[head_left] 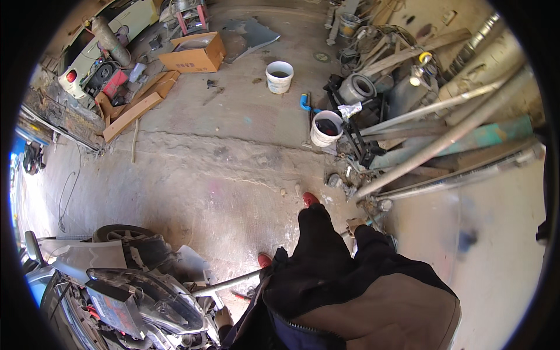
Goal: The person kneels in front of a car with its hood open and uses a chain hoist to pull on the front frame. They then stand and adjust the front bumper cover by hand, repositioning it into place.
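My left hand (223,319) is low in the view, at the front of a partly dismantled car (111,265). It lies beside a pale metal bracket; its fingers are too small and shaded to read. Next to it, a long pale pole (236,281) runs from the car's front toward my legs. My right hand (354,225) comes out of a dark sleeve and closes around a thin pole there. My body hides the middle, so I cannot tell whether both stretches are one pole. A headlight (157,297) and a battery-like box (116,306) sit in the car's front.
Two white buckets (280,87) (318,137) stand ahead. Leaning pipes (443,137) and scrap crowd the right wall. A cardboard box (201,60), flattened cardboard (137,114) and a gas cylinder (109,39) are at far left. A rough ridge (227,154) crosses the concrete floor.
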{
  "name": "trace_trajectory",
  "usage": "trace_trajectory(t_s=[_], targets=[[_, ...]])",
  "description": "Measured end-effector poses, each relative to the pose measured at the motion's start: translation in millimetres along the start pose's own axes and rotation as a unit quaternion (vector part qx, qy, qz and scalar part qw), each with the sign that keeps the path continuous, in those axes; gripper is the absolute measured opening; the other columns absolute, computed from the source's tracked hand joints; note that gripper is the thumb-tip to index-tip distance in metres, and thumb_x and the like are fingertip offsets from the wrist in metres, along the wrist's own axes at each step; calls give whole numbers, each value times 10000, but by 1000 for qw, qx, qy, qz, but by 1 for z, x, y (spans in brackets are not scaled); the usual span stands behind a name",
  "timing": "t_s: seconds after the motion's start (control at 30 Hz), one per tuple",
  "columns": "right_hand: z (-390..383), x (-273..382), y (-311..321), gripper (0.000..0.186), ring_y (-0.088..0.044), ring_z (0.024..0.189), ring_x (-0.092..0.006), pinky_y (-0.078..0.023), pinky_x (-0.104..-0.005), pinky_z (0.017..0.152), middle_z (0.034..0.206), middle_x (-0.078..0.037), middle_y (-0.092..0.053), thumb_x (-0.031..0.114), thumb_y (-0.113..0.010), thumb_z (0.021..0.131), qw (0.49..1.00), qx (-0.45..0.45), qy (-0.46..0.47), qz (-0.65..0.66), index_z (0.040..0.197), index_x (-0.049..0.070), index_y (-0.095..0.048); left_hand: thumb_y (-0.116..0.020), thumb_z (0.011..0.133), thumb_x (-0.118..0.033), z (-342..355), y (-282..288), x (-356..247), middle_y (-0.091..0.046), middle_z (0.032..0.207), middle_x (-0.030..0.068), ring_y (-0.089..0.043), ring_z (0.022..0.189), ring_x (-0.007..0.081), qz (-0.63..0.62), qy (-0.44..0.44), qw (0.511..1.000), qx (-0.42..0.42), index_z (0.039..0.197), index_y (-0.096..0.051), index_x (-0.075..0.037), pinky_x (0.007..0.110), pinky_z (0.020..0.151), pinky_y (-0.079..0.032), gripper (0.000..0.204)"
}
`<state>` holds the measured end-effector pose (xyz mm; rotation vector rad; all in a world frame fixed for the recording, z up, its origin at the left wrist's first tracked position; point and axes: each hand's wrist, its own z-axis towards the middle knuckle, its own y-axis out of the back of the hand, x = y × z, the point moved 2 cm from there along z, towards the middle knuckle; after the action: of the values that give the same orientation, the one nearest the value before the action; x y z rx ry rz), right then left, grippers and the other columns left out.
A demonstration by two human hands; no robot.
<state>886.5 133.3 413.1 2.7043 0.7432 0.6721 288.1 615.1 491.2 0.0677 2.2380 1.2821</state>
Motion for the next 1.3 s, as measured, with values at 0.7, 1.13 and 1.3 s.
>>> trace_trajectory(t_s=[0.7, 1.13, 1.3], targets=[[448, 403, 218, 392, -679, 1118, -395, -549, -492, 944, 1181, -187, -731, 335, -599, 982, 880, -239, 168, -376, 1300, 115, -662, -620, 985, -415, -8, -105, -315, -754, 959, 199, -721, 956, 359, 86, 432, 861, 253, 1004, -741, -51, 466, 820, -561, 385], [564, 378, 200, 514, -680, 1180, -368, -538, -451, 1036, 1273, -220, -708, 242, -752, 862, 839, -221, 190, -459, 1311, 10, -658, -620, 994, -403, -112, -82, -321, -764, 1004, 174, -723, 1015, 337, 152, 389, 815, 402, 1072, -752, -72, 443, 862, -562, 365], [589, 375, 206, 487, -635, 1252, -334, -519, -452, 1032, 1343, -217, -664, 253, -738, 879, 828, -286, 49, -479, 1278, -13, -651, -639, 985, -507, -156, -105, -327, -797, 989, 58, -738, 859, 168, -52, 643, 735, 208, 1114, -780, -80, 318, 784, -569, 468]])
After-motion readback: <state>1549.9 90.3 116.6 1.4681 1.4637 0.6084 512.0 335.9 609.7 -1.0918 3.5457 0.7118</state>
